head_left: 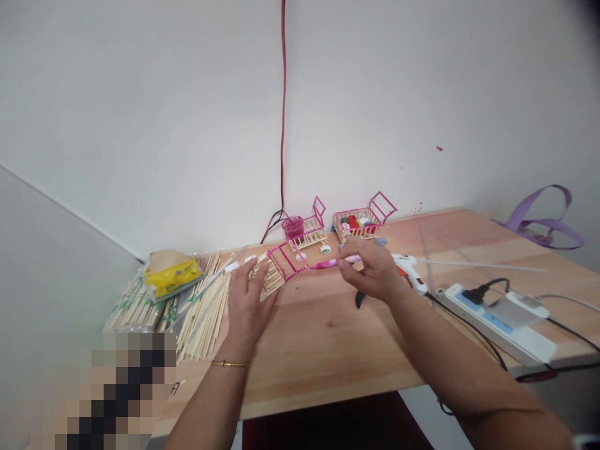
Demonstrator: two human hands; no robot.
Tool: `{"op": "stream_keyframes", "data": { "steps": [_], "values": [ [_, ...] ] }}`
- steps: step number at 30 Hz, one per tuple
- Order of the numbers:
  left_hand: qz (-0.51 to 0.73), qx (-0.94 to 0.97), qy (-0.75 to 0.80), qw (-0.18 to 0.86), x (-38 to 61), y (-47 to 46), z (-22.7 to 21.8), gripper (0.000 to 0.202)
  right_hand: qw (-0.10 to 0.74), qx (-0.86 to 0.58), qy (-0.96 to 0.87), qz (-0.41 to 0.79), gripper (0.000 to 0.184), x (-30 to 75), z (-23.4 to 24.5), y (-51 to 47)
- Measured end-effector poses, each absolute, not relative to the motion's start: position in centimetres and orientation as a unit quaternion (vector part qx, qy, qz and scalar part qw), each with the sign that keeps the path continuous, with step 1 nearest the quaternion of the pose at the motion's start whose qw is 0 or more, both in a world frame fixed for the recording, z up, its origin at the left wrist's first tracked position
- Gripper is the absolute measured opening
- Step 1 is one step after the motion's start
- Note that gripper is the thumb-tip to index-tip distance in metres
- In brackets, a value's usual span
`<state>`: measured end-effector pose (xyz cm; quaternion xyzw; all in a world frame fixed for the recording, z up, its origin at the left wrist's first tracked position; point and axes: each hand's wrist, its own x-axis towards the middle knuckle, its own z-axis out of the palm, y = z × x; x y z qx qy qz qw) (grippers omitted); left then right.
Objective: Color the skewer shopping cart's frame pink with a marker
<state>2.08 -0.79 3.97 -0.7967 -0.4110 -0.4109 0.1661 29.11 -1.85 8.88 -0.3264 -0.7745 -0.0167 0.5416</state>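
My left hand point(246, 297) grips a small cart point(272, 279) made of pale wooden sticks, tilted above the table, its upper edges and handle painted pink. In my right hand point(370, 267) is a paintbrush point(334, 263), pinched between thumb and fingers. Its pink tip points left and meets or nearly meets the cart's handle; I cannot tell which. Behind stands a jar of pink paint point(293, 229), partly in front of a second stick cart point(313, 232). A third cart point(363, 226) farther right holds coloured caps or small pots.
Loose sticks point(206, 312) and a yellow packet point(172, 276) lie at left. White caps point(325, 249) sit beyond my hands. A white glue gun point(413, 275), a power strip point(501, 325) with cables and a purple strap point(539, 212) are at right. The wall point(187, 125) borders the back.
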Motion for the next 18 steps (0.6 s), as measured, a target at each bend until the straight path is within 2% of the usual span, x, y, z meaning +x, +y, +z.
{"op": "stream_keyframes", "data": {
  "steps": [18],
  "values": [
    [-0.407,-0.795,-0.409,0.187,1.92,-0.62,3.72,0.051,0.526,-0.29,-0.799,-0.028,0.012,28.67,8.93,-1.95]
  ]
}}
